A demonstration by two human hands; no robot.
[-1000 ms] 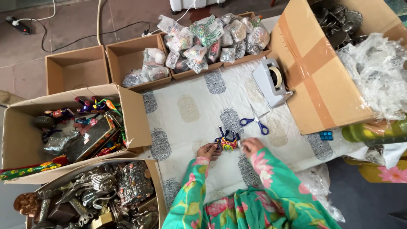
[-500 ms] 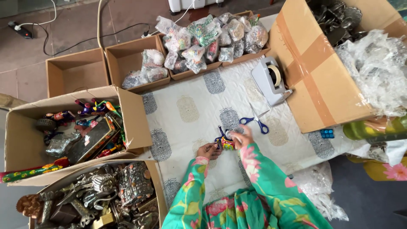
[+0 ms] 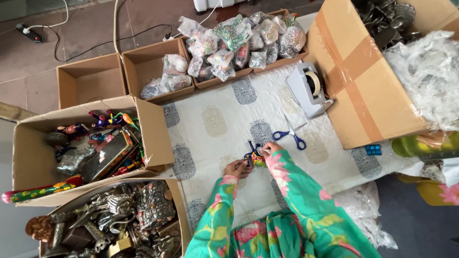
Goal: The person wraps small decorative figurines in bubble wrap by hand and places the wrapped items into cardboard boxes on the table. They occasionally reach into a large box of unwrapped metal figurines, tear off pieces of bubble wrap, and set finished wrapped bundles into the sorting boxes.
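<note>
Two hands [image 3: 253, 160] gripping small painted toy [image 3: 255, 155], toy partly hidden, details unclear

right hand [image 3: 270, 148]: moved up a bit, now on top of the little colourful toy [image 3: 255, 156] | left hand [image 3: 237, 168]: slid a bit lower

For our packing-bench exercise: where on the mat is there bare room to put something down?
Free: the patterned mat between the brown box flap and the tape dispenser, below the bagged items. Crowded: around the blue scissors, where both hands hold a small colourful figurine.
</note>
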